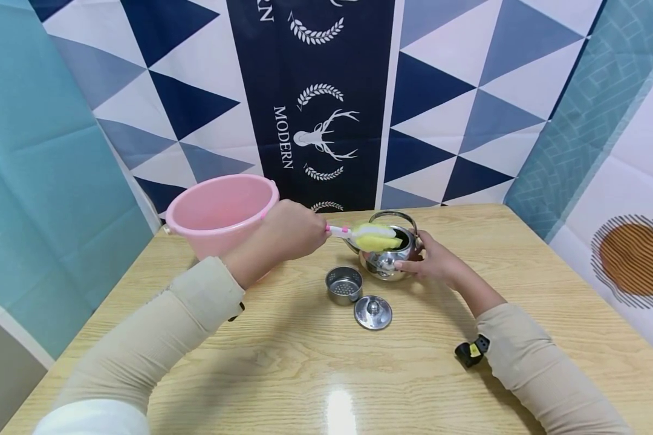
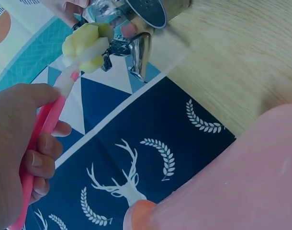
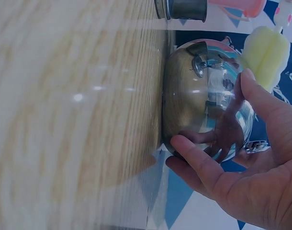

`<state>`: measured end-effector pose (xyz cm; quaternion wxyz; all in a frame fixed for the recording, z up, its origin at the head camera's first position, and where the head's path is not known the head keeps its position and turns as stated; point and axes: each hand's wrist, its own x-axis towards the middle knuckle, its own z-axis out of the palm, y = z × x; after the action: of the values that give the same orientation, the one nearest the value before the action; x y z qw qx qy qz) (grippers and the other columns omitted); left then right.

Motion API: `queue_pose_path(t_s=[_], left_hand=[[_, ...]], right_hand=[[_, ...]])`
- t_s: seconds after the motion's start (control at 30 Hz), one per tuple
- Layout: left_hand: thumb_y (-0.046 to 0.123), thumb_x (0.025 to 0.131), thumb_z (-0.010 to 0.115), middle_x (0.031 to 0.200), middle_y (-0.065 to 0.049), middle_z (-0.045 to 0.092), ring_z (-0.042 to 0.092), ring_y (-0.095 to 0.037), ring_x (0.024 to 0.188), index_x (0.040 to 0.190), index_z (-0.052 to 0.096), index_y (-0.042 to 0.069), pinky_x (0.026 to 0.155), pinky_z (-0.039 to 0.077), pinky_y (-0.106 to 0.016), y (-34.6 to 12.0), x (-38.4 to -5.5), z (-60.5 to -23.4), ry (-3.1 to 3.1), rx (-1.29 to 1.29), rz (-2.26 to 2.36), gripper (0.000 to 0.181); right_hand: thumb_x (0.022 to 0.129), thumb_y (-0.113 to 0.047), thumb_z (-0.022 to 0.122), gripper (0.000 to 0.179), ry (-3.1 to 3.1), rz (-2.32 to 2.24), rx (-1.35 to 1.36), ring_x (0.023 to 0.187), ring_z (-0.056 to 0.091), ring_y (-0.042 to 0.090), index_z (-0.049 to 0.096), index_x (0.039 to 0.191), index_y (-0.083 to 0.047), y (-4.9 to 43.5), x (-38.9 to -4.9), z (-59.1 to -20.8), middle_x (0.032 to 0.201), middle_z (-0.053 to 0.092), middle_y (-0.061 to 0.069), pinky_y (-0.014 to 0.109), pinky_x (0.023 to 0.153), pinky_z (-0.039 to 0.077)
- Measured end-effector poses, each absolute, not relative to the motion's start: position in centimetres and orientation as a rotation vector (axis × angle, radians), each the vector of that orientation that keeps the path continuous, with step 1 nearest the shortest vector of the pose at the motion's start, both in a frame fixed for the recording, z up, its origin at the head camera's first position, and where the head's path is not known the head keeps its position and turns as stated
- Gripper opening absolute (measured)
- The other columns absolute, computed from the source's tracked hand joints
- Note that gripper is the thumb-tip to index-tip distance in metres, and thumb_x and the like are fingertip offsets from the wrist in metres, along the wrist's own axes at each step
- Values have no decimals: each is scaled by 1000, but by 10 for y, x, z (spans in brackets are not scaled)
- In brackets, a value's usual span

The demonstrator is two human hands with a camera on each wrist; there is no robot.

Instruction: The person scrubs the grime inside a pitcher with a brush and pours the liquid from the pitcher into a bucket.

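Observation:
My left hand (image 1: pixel 302 229) grips the pink handle of a cleaning brush (image 2: pixel 48 115) with a yellow sponge head (image 1: pixel 378 238). That sponge head overlaps the open mouth of a shiny metal teapot (image 1: pixel 385 266) in the head view. My right hand (image 1: pixel 441 261) holds the teapot's right side, thumb near the rim and fingers spread round the rounded body (image 3: pixel 198 100). The teapot's hoop handle (image 1: pixel 394 214) stands up over the mouth. In front of it on the table are a perforated strainer basket (image 1: pixel 344 287) and a round knobbed lid (image 1: pixel 373 313).
A pink bucket (image 1: pixel 209 244) stands at the back left, partly behind my left forearm. The wooden table (image 1: pixel 283 374) ends at a patterned cloth wall (image 1: pixel 326 72) behind. A black strap device (image 1: pixel 470 352) sits at my right cuff.

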<state>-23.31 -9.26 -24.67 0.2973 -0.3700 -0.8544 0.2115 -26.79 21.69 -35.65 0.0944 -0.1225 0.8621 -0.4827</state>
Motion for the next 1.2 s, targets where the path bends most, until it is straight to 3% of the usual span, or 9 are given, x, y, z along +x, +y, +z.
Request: queue_pose_path(t_s=[0.6,1.0,1.2], left_hand=[[39,96,55,53,6,32,36,-15,45,58,40,19,42,24,-29,-106,-231,-273,-2568,-840,272,45],[47,96,55,52,5,37,37,-15,48,62,52,16,45,27,-28,-116,-234,-297,-2800,-640,-83,46],[47,94,59,53,5,39,38,-15,50,64,55,16,47,29,-28,-119,-234,-307,-2822,-572,-266,44]], right_hand=[[88,-26,74,86,2566,-1423,-374,97,48,32,17,147,-1,218,-270,-358,118,39,24,42,75,53],[88,-29,74,87,2577,-1407,-346,106,47,36,16,148,-1,216,-268,-356,123,38,25,45,79,53],[88,-30,74,91,2591,-1386,-339,100,49,32,13,150,-1,216,-267,-355,119,39,24,40,76,53]])
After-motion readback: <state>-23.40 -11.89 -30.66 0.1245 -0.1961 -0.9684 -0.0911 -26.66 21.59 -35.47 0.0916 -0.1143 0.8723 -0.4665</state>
